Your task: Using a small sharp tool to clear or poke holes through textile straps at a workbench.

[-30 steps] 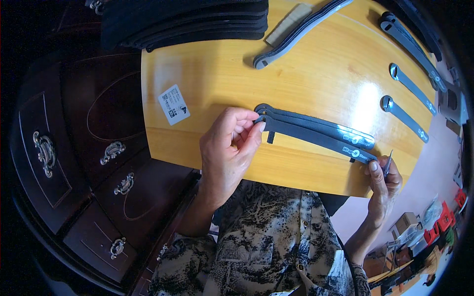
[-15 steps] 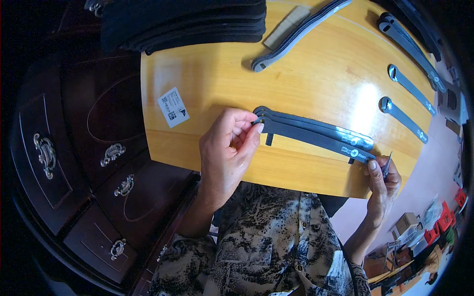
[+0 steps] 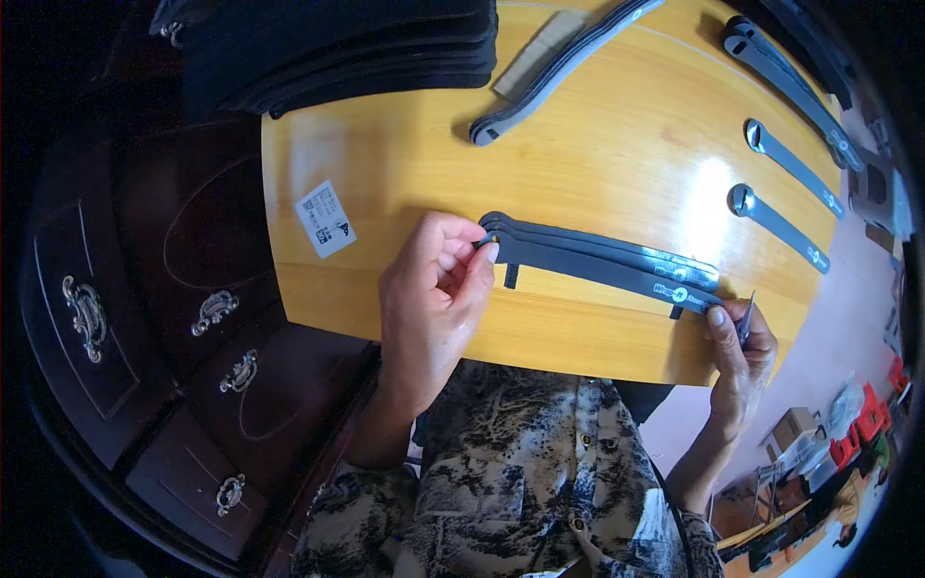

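Note:
Stretched between my hands is a dark grey strap with white print and a rounded, slotted left end. My left hand pinches that rounded end between thumb and fingertips. At the other end, my right hand presses the strap between thumb and fingers. A thin pointed tool sticks up from the same right hand; its kind is unclear. More matching straps lie just behind, partly overlapped by the held one. Short black strips show at its front edge.
A black stack of flat pieces sits at the table's far left. Behind lie a bundle of grey straps, single straps at right and a strap pile. A white label is on the wooden table. Dark drawers stand left.
The whole view has shifted slightly, so the table and its contents appear a little further left. Both hands keep their hold on the strap's ends, with little movement relative to the table.

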Available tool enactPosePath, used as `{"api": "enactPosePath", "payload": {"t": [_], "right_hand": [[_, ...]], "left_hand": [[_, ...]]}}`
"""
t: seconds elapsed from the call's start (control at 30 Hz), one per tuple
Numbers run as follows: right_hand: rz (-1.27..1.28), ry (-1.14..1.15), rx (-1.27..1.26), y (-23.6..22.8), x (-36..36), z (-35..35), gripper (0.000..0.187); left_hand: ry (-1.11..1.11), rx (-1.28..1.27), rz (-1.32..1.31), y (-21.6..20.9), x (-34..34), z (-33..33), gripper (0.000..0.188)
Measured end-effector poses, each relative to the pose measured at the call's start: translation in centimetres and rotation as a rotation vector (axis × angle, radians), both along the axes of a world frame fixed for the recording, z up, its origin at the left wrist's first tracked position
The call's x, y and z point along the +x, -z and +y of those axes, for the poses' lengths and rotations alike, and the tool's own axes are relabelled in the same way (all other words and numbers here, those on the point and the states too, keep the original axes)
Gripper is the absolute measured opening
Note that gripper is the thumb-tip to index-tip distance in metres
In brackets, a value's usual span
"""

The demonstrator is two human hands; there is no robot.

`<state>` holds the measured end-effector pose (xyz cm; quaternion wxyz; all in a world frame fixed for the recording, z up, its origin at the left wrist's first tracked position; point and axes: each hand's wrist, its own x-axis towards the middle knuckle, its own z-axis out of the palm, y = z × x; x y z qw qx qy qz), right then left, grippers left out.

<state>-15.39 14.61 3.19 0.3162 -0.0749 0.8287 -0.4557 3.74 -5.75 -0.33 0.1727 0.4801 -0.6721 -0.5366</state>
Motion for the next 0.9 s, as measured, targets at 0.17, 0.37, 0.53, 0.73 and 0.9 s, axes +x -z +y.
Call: {"api": "enactPosePath", "payload": {"t": [0.17, 0.37, 0.53, 0.73, 0.9], "right_hand": [[0.024, 0.008, 0.026, -0.3, -0.1, -0.2, 0.014], [-0.073, 0.071, 0.049, -0.5, -0.3, -0.9, 0.014], [-0.004, 0.020, 0.105, -0.6, -0.8, -0.6, 0.014], [0.007, 0.034, 0.109, -0.6, -0.9, -0.5, 0.016], [0.012, 0.019, 0.141, -0.3, -1.1, -0.3, 0.018]], "left_hand": [[0.018, 0.034, -0.033, -0.5, -0.5, -0.2, 0.014], [0.007, 0.041, -0.066, -0.5, -0.9, 0.1, 0.013], [0.016, 0.034, -0.089, -0.8, -1.8, 0.5, 0.014], [0.043, 0.060, -0.077, -1.1, -2.1, 0.7, 0.013], [0.068, 0.062, -0.083, -1.2, -2.1, 0.7, 0.012]]}}
